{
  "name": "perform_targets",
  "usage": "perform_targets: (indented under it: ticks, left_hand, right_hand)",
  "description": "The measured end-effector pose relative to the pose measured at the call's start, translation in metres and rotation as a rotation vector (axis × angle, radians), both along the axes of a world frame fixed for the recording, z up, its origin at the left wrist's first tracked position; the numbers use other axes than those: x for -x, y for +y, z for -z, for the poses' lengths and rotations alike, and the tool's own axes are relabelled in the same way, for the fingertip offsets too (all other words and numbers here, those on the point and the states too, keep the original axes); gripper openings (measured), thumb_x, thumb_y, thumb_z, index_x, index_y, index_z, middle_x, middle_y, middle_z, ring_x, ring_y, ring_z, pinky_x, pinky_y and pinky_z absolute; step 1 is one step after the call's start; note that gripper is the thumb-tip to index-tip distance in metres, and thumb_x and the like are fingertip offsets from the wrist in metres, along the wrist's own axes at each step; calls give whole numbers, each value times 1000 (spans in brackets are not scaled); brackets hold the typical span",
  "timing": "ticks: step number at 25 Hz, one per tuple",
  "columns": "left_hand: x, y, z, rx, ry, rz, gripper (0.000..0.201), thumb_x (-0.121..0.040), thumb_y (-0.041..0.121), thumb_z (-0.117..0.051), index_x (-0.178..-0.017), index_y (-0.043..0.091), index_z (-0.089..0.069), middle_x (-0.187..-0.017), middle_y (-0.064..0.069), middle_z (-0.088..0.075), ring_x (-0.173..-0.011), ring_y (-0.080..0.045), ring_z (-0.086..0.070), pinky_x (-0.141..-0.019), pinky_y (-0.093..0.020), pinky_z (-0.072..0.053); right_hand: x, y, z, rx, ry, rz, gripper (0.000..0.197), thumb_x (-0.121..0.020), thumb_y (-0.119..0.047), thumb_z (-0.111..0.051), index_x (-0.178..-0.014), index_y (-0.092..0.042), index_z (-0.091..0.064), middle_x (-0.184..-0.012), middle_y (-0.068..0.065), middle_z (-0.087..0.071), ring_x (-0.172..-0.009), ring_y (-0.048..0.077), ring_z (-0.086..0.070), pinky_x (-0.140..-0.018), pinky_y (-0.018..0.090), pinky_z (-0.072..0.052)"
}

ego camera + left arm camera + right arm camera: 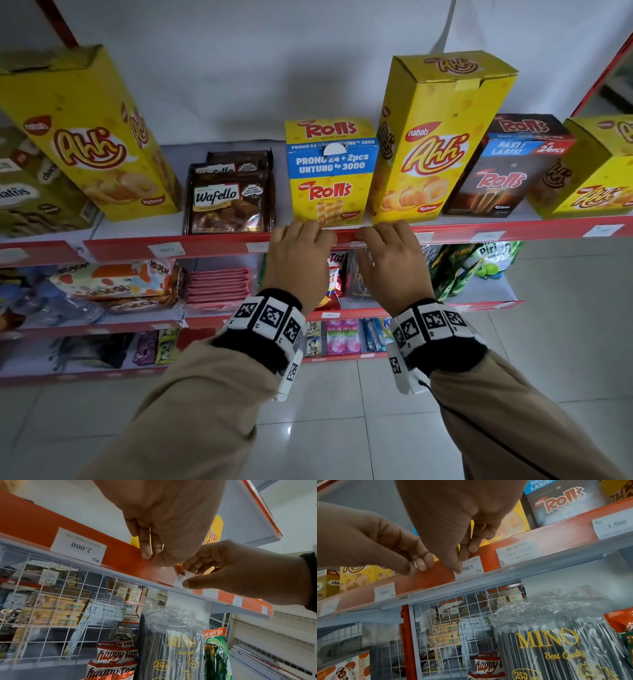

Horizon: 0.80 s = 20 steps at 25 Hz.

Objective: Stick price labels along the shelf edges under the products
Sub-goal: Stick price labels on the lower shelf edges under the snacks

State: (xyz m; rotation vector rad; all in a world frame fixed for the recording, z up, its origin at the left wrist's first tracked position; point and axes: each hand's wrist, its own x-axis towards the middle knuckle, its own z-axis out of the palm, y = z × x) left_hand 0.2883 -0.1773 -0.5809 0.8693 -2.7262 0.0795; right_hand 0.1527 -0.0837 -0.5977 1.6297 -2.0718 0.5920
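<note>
Nearest us, our beige sleeves and the black wristbands with white coded tags reach up to the red plastic shelf edge strip [212,244]. Our left hand [298,255] pinches the clear lip of that strip between thumb and curled fingers, to the left of the label spot. Our right hand [394,260] pinches the small white paper price label [471,566], which reads 1.500, its thumb on the label's face and its fingers hooked over the strip's top — the label already lies against the strip, below the yellow Rolls wafer box [330,171]. We judge that we are seating this label, one of several: white labels already sit along the strip to left and right. Next we need to press it flat and straight, then let go of it and shift along to a bare stretch. Farther back, beside the Rolls box, stands the tall yellow Ahh carton [435,137].
</note>
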Motion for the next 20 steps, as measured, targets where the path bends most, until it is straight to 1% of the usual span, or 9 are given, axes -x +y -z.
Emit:
perform_targets:
  ticks: [2,5,6,8,10,13,14,17,20]
  left_hand:
    - [0,0,1,19,15,9,29,-82,13,-59,-110,19,-62,-109,-2,-59,-107,-26,-51,-91,-39,-34]
    - [-1,-2,2,32,35,25,26,-80,15,-61,-106,19,-63,-105,-3,-60,-103,-27,-53,-89,-39,-36]
    - [-2,-2,3,29,45,32,26,-80,16,-61,-106,19,-63,-104,-3,-60,-102,-27,-53,-88,-40,-36]
    - [-4,-2,3,15,63,46,25,-80,17,-60,-105,19,-63,-104,-2,-59,-102,-27,-53,-88,-39,-36]
    - [-4,-3,3,-14,86,56,25,-81,20,-59,-105,19,-64,-104,-2,-59,-102,-26,-52,-87,-39,-36]
    - [-5,-8,2,-144,180,62,22,-88,30,-56,-105,19,-64,-101,-1,-59,-100,-24,-51,-85,-39,-38]
    - [-5,-9,3,-188,215,63,24,-91,34,-55,-107,19,-64,-101,0,-60,-99,-23,-51,-85,-39,-40]
    - [-6,-11,5,-265,320,80,33,-96,41,-51,-113,16,-63,-100,-1,-64,-97,-22,-53,-82,-38,-41]
    - [-6,-11,6,-309,402,89,36,-96,43,-49,-112,14,-63,-96,1,-66,-93,-23,-54,-79,-35,-41]
  right_hand:
    - [1,-3,2,-57,-42,45,15,-76,-4,-67,-91,-6,-66,-83,15,-62,-78,34,-55,-70,40,-48]
    - [-2,-5,2,-84,-29,56,10,-75,-4,-68,-84,-4,-64,-84,17,-59,-77,35,-53,-69,40,-47]
    - [-2,-5,1,-76,-65,53,9,-76,-4,-68,-84,-3,-64,-86,18,-59,-79,36,-53,-68,40,-47]
    - [1,-5,-4,-53,-235,40,9,-79,-5,-67,-88,-4,-65,-94,19,-59,-87,37,-53,-71,41,-47]
    - [7,-5,-9,-22,-415,-10,9,-81,-6,-67,-89,-8,-66,-95,12,-62,-90,33,-54,-74,40,-46]
    - [11,-4,-16,163,-815,-55,7,-83,-10,-70,-86,-12,-64,-82,0,-67,-79,15,-61,-69,31,-50]
    - [11,-4,-18,233,-966,-57,10,-84,-10,-71,-89,-11,-62,-82,0,-67,-76,12,-62,-68,29,-51]
    - [5,-6,-18,345,-1348,-88,22,-83,-2,-69,-102,-8,-58,-96,14,-69,-82,23,-68,-76,35,-56]
    - [-3,-9,-16,341,-1479,-131,29,-83,0,-69,-110,-4,-58,-102,20,-67,-85,21,-68,-80,35,-57]
